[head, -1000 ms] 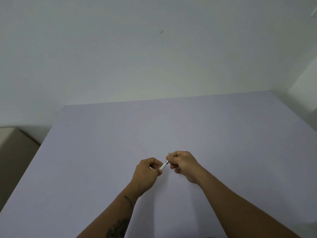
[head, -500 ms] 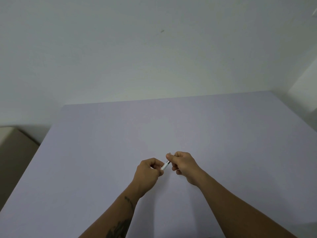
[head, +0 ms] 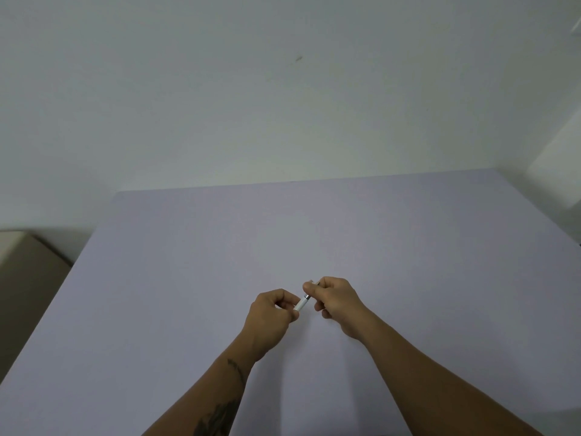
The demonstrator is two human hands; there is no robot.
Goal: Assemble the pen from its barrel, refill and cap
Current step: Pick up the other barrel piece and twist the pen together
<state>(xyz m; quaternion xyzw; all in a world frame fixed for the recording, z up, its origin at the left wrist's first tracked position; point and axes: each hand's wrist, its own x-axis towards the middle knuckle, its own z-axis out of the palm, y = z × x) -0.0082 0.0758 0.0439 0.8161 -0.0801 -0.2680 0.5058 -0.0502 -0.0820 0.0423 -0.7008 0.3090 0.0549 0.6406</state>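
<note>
A slim white pen (head: 302,303) with a silver ring near its far end runs diagonally between my two hands, just above the lilac table (head: 188,278). My left hand (head: 271,316) pinches the nearer white end. My right hand (head: 334,298) is closed around the farther end, whose tip pokes out past the fingers. Only a short stretch of the pen shows between the fists. I cannot tell barrel, refill and cap apart, since the fingers hide most of it.
The lilac table reaches a plain white wall (head: 283,105) at its far edge. A beige box (head: 25,278) stands beyond the table's left edge. A white surface (head: 556,171) sits past the far right corner.
The hands have drawn slightly apart, so a little more of the pen shows between them. Both keep their hold.
</note>
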